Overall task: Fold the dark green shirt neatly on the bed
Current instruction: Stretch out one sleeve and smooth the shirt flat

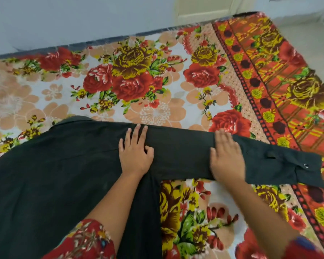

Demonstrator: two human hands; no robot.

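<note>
The dark green shirt [54, 174] lies spread flat on the bed, its body filling the lower left. One long sleeve [181, 152] stretches out to the right, ending in a cuff with a metal snap [292, 169]. My left hand [135, 152] rests flat, fingers apart, where the sleeve joins the body. My right hand [227, 156] lies flat on the middle of the sleeve and looks slightly blurred. Neither hand grips the cloth.
The bed is covered with a floral sheet [138, 81] in red, yellow and peach, with an orange patterned border [281, 90] along the right. A pale wall [82, 19] and a cream door [204, 8] stand behind the bed. Light floor [316, 43] shows at the far right.
</note>
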